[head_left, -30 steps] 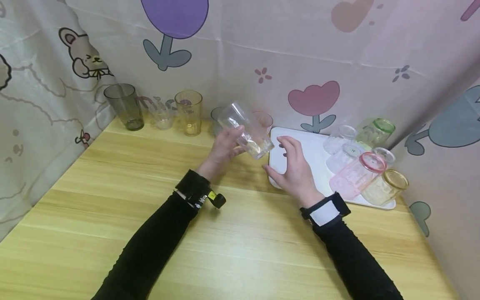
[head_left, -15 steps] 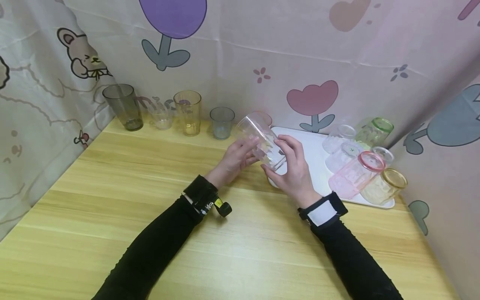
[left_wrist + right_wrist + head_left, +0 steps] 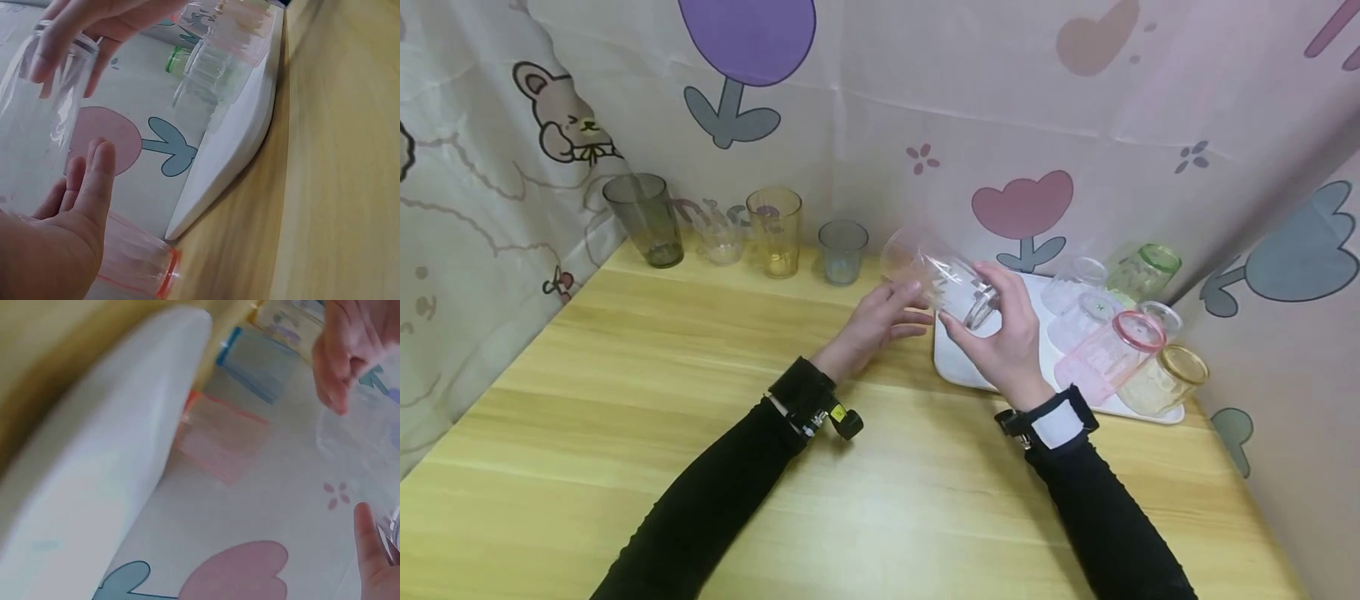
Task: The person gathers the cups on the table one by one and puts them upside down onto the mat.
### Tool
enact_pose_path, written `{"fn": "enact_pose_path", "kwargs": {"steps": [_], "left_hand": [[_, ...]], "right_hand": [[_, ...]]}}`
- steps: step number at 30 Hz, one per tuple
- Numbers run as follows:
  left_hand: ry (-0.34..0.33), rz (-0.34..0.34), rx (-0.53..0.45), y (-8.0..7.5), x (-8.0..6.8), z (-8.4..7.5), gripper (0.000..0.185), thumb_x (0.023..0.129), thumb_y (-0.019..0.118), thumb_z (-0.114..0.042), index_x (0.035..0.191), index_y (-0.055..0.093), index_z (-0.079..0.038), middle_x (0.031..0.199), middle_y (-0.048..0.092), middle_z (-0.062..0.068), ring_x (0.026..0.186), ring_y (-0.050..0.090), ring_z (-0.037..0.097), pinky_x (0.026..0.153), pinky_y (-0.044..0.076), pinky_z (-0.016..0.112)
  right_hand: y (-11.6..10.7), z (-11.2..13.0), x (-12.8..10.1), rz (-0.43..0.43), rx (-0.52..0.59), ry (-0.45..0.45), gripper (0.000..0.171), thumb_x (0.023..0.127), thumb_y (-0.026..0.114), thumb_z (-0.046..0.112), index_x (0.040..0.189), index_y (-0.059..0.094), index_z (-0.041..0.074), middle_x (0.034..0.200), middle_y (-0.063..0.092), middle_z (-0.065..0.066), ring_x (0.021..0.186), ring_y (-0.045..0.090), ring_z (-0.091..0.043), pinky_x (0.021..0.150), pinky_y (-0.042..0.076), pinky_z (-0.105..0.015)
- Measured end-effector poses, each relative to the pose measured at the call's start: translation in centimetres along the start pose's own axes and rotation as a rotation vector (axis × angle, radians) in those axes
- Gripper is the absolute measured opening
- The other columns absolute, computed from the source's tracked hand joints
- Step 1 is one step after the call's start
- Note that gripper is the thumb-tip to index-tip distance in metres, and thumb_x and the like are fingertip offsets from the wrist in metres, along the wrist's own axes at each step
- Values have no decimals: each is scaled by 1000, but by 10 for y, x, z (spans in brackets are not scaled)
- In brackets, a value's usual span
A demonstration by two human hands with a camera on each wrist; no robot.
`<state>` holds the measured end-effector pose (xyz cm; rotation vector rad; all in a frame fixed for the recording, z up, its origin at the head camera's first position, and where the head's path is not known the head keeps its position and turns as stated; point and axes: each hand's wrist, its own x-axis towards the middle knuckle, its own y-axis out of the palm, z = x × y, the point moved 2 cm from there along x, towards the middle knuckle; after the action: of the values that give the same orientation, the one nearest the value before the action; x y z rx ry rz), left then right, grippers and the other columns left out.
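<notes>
A clear glass [image 3: 936, 273] is held tilted above the table's far middle, its mouth to the left and its base to the right. My right hand [image 3: 972, 302] grips the base end, thumb below and fingers over the top. My left hand [image 3: 904, 304] lies with straight fingers against the glass's lower side near the mouth. In the left wrist view the left hand [image 3: 81, 187] stays flat beside the glass [image 3: 44, 125] while the right hand [image 3: 81, 31] curls over it. The right wrist view is blurred and shows the glass [image 3: 369, 456].
A white tray [image 3: 958, 367] on the right carries several glasses lying down, among them a pink one [image 3: 1101, 354], a yellow one [image 3: 1165, 382] and a green-rimmed one [image 3: 1146, 267]. Grey [image 3: 643, 218], small clear [image 3: 722, 237], amber [image 3: 775, 231] and blue-grey [image 3: 842, 250] glasses stand along the back curtain.
The glass went from my left hand's grip into my right hand. It moved right toward the tray, and the left fingers straightened.
</notes>
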<state>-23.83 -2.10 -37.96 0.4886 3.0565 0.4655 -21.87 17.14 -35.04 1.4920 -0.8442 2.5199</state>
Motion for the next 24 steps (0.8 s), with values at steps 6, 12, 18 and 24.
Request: {"fn": "enact_pose_path", "kwargs": {"steps": [6,12,18,24], "left_hand": [[93,35,301,12,4,7,34,105,60,-14,133,55,6,132,63,25,113,68,39,90,61,38],[201,149,813,31,2,12,32,100,66,-16,128,63,0,125,64,13,108,64,25,93,55,31],[247,282,1302,49,3,18,27,97,70,-22,122,72,-10,117,66,4,109,62,21,92,53,32],[174,371,1434,58,-3,28,24,94,73,-14,117,77,-17,115,68,0,107,65,17,86,56,30]], "right_hand": [[-11,0,21,-87,-8,67,72,74,92,11,137,59,3,126,65,-16,103,62,-26,84,52,-16],[-18,-5,59,-23,-118,218,71,78,92,21,140,61,6,126,65,-18,107,59,-27,81,46,-30],[-24,-18,94,182,-273,396,68,85,84,30,144,58,8,128,63,-21,116,57,-37,95,44,-51],[-27,-35,114,440,-390,530,71,88,78,32,145,53,-1,137,60,-25,127,54,-43,104,44,-55]]}}
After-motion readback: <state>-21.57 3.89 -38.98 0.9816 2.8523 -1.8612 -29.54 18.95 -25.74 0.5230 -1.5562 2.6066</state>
